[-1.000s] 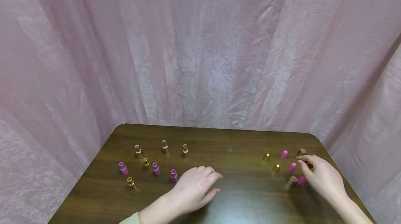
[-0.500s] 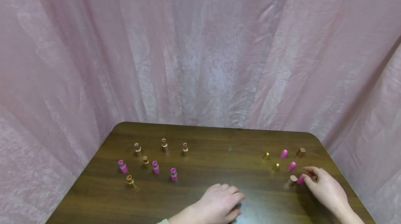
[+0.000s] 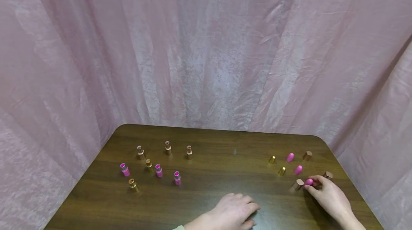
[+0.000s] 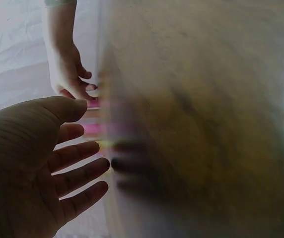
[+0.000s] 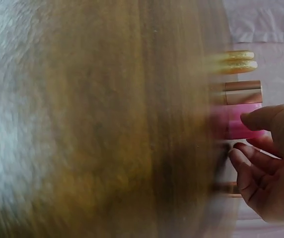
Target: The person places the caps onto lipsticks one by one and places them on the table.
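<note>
At the table's right side my right hand point(image 3: 331, 196) has thumb and index finger on either side of a pink lipstick cap point(image 3: 309, 181), pinching it. In the right wrist view the thumb lies against the pink cap's side. Right beside that cap is a rose-gold cap point(image 3: 298, 184); another rose-gold cap point(image 3: 328, 175) stands behind the hand. Two more pink caps, including one point(image 3: 298, 170) nearby, stand farther back. My left hand point(image 3: 230, 214) is low over the front middle of the table, holding nothing; its fingers are spread and relaxed in the left wrist view.
Two gold caps point(image 3: 281, 171) and a third rose-gold cap point(image 3: 307, 156) stand on the right. Uncapped lipstick tubes stand upright on the left: pink ones point(image 3: 177, 178), gold ones point(image 3: 133, 185) and rose-gold ones point(image 3: 189, 153). Pink curtains point(image 3: 209, 62) hang behind the wooden table point(image 3: 222, 172).
My right hand has moved toward the front from the rear rose-gold caps to the pink cap and pinched it. My left hand has shifted right and nearer, away from the tubes.
</note>
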`<state>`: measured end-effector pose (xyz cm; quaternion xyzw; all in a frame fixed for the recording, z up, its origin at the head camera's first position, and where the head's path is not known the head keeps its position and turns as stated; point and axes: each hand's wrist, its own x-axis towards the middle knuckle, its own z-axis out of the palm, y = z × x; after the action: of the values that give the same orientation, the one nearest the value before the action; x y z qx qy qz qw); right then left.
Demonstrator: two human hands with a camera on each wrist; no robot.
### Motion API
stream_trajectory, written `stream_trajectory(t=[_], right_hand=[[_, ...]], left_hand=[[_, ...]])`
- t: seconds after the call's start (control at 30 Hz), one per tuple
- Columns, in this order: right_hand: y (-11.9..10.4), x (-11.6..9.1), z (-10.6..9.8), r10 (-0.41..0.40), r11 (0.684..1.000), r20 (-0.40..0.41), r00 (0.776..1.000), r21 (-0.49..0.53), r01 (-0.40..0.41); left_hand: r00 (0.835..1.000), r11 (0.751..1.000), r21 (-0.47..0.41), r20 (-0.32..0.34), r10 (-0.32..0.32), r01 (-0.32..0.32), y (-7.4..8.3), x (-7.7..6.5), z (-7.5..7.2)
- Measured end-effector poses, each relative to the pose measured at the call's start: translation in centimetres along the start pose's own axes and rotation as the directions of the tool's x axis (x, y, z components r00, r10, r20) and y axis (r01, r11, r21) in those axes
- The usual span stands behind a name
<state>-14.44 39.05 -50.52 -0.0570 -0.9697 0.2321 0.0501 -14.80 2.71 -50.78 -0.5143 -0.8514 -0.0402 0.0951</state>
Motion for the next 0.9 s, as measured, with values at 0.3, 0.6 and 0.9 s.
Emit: stream_trajectory(t=[0.3,0.6,0.9], right_hand=[[-0.9,-0.1,-1.1,-0.009,0.998,-0.159,0.987,0.052,0.018],[-6.2,-0.8,-1.0,0.028,0.9,-0.19,0.981,0.432,0.058],[-12.3,-0.9,3.1,-0.001,0.656,-0.035,0.999,0.755,0.028]], left_hand=[[0.998,0.999,-0.013,-0.05,-0.039,0.038,-0.7,-0.8,-0.2],[0.991,0.994,-0.073,-0.094,-0.092,0.086,-1.8,-2.7,-1.3],[0.876,0.94,-0.218,-0.356,-0.326,0.262,-5.3,-7.8,-4.6]])
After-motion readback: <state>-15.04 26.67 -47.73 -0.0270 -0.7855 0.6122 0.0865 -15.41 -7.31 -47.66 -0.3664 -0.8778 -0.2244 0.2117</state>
